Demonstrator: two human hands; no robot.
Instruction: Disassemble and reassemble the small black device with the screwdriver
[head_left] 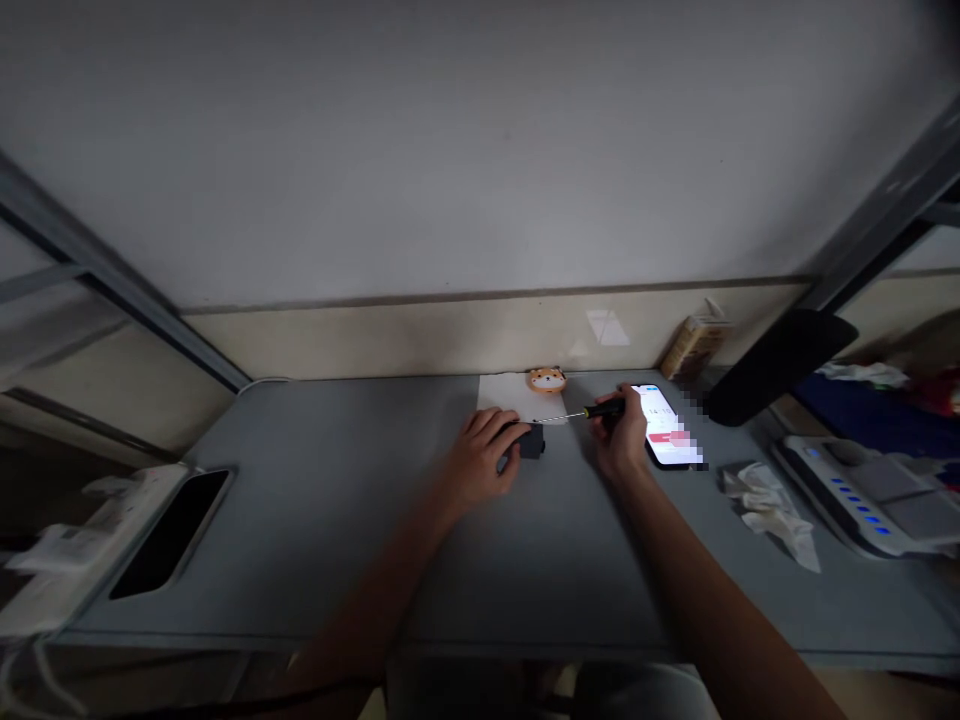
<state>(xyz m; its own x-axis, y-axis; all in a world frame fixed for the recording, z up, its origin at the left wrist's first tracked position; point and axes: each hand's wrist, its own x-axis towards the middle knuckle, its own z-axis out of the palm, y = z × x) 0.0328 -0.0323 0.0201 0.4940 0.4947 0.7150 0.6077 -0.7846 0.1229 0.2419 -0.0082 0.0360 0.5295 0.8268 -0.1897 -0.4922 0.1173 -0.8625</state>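
While the left hand clamps its fingers on a dark block by the near edge of the white paper, the right hand grips a screwdriver, its tip at the block's far side, contact unclear. Applying the tool seems in hand; the next move calls for steady alignment.

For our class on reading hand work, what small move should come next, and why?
Probably settle the tip of the screwdriver on the dark block: the right hand holds the screwdriver, the left hand the block, and the tip is near its far edge, contact unclear.
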